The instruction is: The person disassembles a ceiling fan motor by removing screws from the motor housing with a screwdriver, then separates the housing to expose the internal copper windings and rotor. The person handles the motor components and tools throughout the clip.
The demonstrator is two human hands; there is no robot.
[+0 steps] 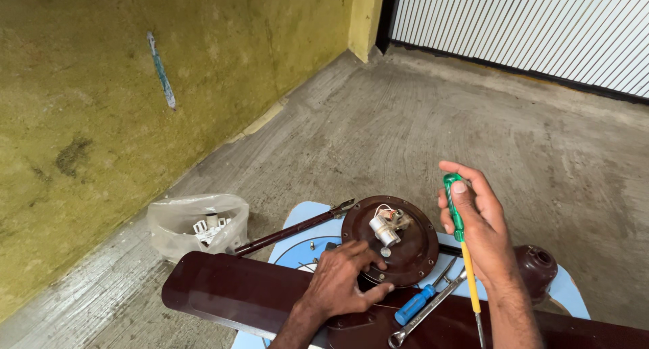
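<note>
- Left hand [341, 278] pressed on the near-left rim of the ceiling fan motor housing [399, 244], fingers spread, pinning it.
- Right hand [476, 224] clenched round a green-handled screwdriver [462, 244]; shaft runs down and toward the person, tip out of frame.
- Housing lies just left of the right hand, on a light blue stool [297, 220].
- Spanner [426, 308] and blue-handled screwdriver [416, 305] lie between the hands.
- Fan blade [230, 291] crosses the near side; open concrete floor [473, 119] beyond.

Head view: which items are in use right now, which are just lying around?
In use:
left hand on round brown motor housing
right hand holding green-handled screwdriver

Lying about:
blue-handled screwdriver
spanner
plastic bag
brown cap
</note>
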